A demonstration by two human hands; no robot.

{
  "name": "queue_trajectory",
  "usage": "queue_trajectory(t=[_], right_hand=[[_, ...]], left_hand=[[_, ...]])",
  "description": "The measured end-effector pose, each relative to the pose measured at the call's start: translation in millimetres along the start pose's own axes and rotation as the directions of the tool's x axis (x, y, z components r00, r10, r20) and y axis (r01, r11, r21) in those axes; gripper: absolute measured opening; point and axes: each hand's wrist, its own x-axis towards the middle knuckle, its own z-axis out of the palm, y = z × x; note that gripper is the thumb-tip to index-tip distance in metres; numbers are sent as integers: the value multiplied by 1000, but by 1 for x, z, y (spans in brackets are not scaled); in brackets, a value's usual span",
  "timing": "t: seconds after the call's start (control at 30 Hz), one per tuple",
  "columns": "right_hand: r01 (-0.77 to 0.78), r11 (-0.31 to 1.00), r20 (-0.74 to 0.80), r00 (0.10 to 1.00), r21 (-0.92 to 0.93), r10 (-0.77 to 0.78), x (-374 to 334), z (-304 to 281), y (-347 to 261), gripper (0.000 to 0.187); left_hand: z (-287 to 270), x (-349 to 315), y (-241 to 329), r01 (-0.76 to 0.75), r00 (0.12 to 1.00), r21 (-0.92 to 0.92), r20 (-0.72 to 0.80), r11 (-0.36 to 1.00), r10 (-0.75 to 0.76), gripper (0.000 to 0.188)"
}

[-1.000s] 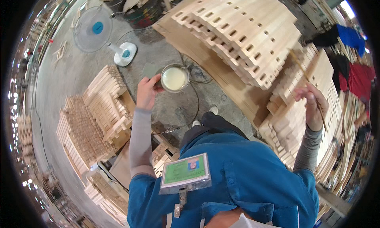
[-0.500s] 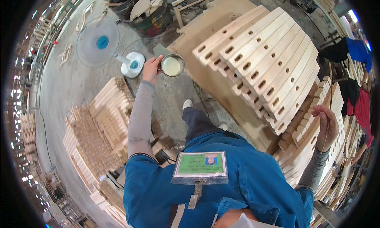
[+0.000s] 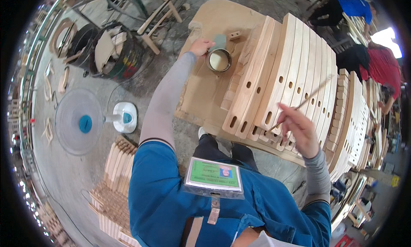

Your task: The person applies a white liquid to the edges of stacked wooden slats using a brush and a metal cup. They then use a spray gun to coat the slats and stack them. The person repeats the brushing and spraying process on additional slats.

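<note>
My left hand point(image 3: 202, 47) grips a metal mug point(image 3: 212, 67) that holds a pale, creamy liquid point(image 3: 219, 60). A flat grey-green piece point(image 3: 220, 41) juts out beside the mug's far rim; whether it is part of the mug I cannot tell. The mug is above a brown sheet, left of the stacked wood. In my right hand point(image 3: 299, 131) is a thin stick point(image 3: 309, 98), pinched between the fingers and slanting up to the right. That hand is over the near part of a stack of pale wooden slats point(image 3: 286, 75) with oval slots.
Under the slats lies a brown sheet point(image 3: 197, 92). A small wood block point(image 3: 234, 35) is on its far part. At left stand a fan point(image 3: 125, 117) and a black bin of offcuts point(image 3: 128, 58). More wood is piled at lower left point(image 3: 117, 170). People point(image 3: 383, 67) work at right.
My view has turned toward the slats. The mug has moved from above the grey floor to above the brown sheet. My right hand, with the stick, has come left over the slats.
</note>
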Motion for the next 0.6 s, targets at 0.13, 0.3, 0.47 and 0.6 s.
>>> queue_trajectory(t=[0.13,0.3,0.47,0.6], right_hand=[[-166,986,107,980,-22,167,45,36,-8,35],[-194,979,242,949,-58,202,115,78,7,28],[-438,898,145,886,-44,439,177,77,64,19],[-474,876,111,869,-93,482,208,87,66,16]], left_hand=[[35,60,20,-21,985,-20,171,1000,24,20],[11,74,13,-221,970,349,-17,910,242,21],[13,-18,14,-355,934,-72,23,932,358,27],[-6,-126,6,13,927,-295,362,955,99,29]])
